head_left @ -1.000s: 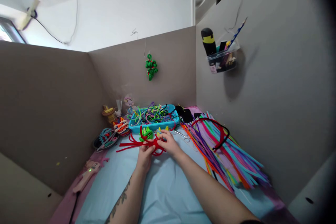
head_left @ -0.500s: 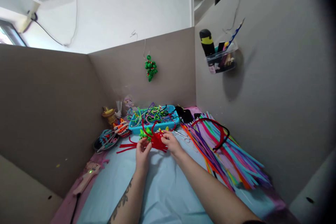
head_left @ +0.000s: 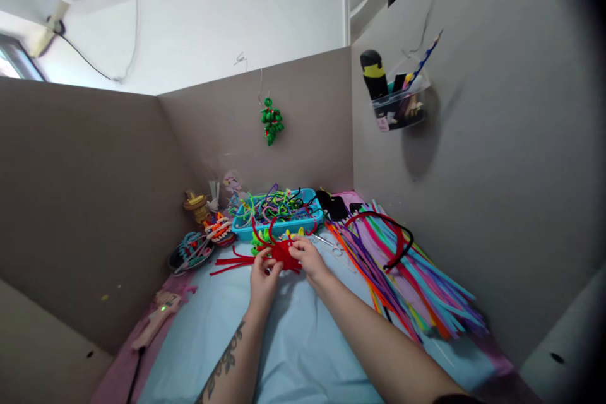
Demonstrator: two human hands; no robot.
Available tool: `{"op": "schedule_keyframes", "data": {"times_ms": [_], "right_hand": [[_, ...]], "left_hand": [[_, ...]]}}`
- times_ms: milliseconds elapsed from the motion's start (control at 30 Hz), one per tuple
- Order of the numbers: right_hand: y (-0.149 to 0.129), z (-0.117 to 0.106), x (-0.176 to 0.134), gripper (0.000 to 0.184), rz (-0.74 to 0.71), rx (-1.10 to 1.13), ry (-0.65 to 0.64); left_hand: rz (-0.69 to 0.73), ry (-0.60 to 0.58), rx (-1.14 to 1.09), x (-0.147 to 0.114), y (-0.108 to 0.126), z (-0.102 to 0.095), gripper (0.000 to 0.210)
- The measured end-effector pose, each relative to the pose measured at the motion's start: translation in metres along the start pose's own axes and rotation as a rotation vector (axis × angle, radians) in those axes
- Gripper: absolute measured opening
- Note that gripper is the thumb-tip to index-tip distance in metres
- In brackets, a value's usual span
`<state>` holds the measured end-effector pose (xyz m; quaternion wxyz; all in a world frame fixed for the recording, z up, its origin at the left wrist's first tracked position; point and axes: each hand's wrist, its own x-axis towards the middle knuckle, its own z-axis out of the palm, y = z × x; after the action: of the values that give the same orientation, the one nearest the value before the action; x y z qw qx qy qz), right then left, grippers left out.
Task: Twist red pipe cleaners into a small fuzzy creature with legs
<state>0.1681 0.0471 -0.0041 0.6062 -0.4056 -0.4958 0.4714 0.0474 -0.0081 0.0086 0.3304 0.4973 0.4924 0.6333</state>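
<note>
A red pipe-cleaner piece (head_left: 283,255), woven in the middle with loose ends sticking up, is held above the blue sheet between both hands. My left hand (head_left: 265,271) pinches its left side, and my right hand (head_left: 307,256) grips its right edge with thumb and fingers. Several red pipe cleaners (head_left: 231,263) lie on the sheet to the left of my left hand. Just behind the held piece are a bright green pipe-cleaner figure (head_left: 259,242) and some yellow bits, partly hidden.
Behind stands a blue basket (head_left: 246,233) of tangled pipe-cleaner scraps. Scissors (head_left: 331,245) lie to the right, beside a long pile of coloured pipe cleaners (head_left: 426,293). On the left are a dark bowl (head_left: 177,261) and a pink glue gun (head_left: 154,328). Grey panels enclose the table.
My left hand has shifted slightly right, closer to the woven middle of the red piece. The upright red ends have tilted a little to the left. My right hand stays nearly in place.
</note>
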Motion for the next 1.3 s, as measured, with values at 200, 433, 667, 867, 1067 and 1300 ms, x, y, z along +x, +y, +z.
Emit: {"op": "schedule_keyframes", "data": {"times_ms": [200, 433, 667, 867, 1067, 1300], "right_hand": [[-0.003, -0.002, 0.001, 0.03, 0.092, 0.167, -0.014], [-0.009, 0.009, -0.006, 0.036, 0.381, 0.639, 0.043], [-0.015, 0.017, -0.018, 0.039, 0.315, 0.627, -0.034], [-0.023, 0.011, -0.017, 0.039, 0.367, 0.592, -0.047], [-0.021, 0.008, -0.011, 0.031, 0.465, 0.698, -0.063], [-0.022, 0.006, -0.011, 0.028, 0.447, 0.72, -0.132]], "left_hand": [[0.132, 0.125, 0.143, -0.001, 0.002, 0.001, 0.028], [-0.216, -0.107, 0.021, -0.006, -0.002, 0.009, 0.031], [-0.391, -0.136, -0.218, -0.009, 0.0, 0.012, 0.033], [-0.343, -0.137, -0.108, -0.009, 0.0, 0.012, 0.031], [-0.305, -0.175, -0.102, -0.008, -0.003, 0.01, 0.03], [-0.51, -0.28, -0.426, -0.009, 0.006, 0.009, 0.022]]}}
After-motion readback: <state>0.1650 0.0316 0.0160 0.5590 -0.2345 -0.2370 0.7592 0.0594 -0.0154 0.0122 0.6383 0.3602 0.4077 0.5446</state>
